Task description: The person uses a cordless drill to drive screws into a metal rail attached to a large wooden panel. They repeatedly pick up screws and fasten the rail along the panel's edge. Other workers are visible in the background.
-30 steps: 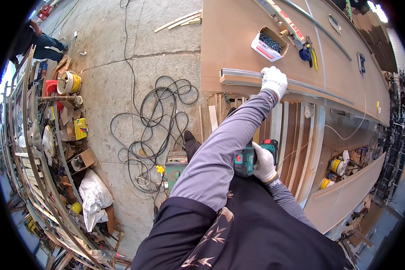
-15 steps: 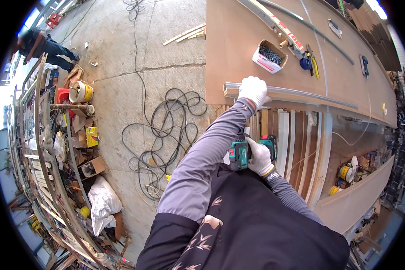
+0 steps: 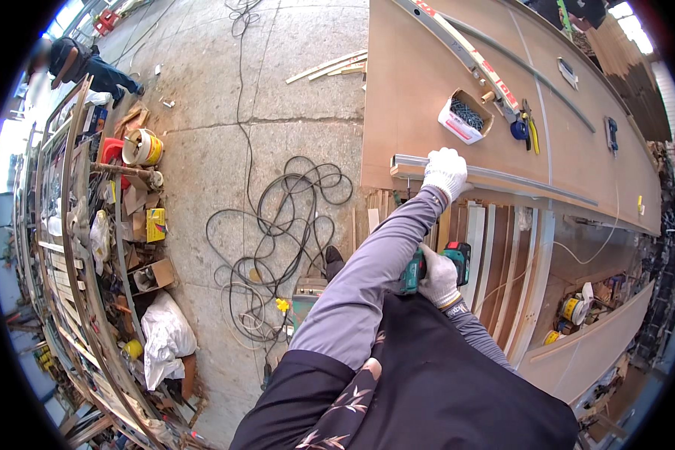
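1. Left hand [image 3: 445,171]: gloved in white, arm stretched out, it presses flat on the near end of the grey metal rail [image 3: 502,180] that lies along the lower edge of the brown board [image 3: 420,90]. The fingers lie over the rail; whether they curl round its edge cannot be told.
2. Right hand [image 3: 438,276]: gloved, clenched round the grip of the teal cordless driver [image 3: 427,266], held close to the body at 6 o'clock from the left hand. The tool's tip is hidden behind the left forearm.
3. Rail position: it runs from 9 o'clock to 3 o'clock across the board's near edge, directly above the upright wooden slats [image 3: 495,247].
4. Judgement on technique: keep the holding hand pressing straight down near the fixing point so the rail does not creep off the edge; bring the driver square to the surface and well apart from the holding fingers.
5. Open white box [image 3: 463,116]: stands on the board at 12 o'clock from the left hand; it holds dark screws or similar fasteners.
6. Blue-handled pliers [image 3: 529,127] lie just beside the box, at its 3 o'clock.
7. Yellow tape roll [image 3: 141,147]: on the floor clutter at 9 o'clock; its contents cannot be told.
8. Black cable [image 3: 277,232] lies coiled on the concrete floor [image 3: 292,90], at 8 o'clock from the left hand.
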Demonstrator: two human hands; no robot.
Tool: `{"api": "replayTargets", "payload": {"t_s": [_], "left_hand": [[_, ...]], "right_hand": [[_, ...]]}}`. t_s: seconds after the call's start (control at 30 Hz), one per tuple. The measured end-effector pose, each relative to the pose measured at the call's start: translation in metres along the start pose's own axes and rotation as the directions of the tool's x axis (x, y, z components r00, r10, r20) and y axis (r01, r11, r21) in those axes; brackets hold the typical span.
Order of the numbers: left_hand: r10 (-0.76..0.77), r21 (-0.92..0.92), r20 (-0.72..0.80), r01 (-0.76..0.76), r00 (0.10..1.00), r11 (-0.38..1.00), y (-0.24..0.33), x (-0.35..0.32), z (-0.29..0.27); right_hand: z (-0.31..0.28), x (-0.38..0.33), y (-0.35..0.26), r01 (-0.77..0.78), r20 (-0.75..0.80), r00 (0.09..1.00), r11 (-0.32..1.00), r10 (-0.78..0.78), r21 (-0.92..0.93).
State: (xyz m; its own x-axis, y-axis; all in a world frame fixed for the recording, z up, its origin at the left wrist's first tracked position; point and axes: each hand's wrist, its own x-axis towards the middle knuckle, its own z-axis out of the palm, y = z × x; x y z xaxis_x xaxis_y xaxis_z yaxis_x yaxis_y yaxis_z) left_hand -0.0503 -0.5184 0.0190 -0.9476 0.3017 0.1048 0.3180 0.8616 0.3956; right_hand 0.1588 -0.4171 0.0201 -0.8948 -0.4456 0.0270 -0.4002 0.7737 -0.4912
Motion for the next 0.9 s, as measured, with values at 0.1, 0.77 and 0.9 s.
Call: {"api": "replayTargets", "payload": {"t_s": [0.1, 0.77, 0.9], "left_hand": [[0.014, -0.006, 0.028, -0.013, 1.0, 1.0, 0.0, 0.002, -0.003], [0.113, -0.008, 0.126, -0.112, 0.986, 0.994, -0.005, 0.009, 0.0], [0.136, 0.016, 0.084, -0.138, 0.987, 0.99, -0.009, 0.01, 0.011]], "right_hand": [[0.003, 0.0, -0.002, -0.009, -0.041, 0.999, 1.0, 0.008, -0.014], [-0.004, 0.014, -0.01, -0.171, 0.218, 0.957, 0.979, 0.191, -0.11], [-0.002, 0.015, -0.003, -0.094, 0.171, 0.979, 0.99, 0.111, -0.101]]}}
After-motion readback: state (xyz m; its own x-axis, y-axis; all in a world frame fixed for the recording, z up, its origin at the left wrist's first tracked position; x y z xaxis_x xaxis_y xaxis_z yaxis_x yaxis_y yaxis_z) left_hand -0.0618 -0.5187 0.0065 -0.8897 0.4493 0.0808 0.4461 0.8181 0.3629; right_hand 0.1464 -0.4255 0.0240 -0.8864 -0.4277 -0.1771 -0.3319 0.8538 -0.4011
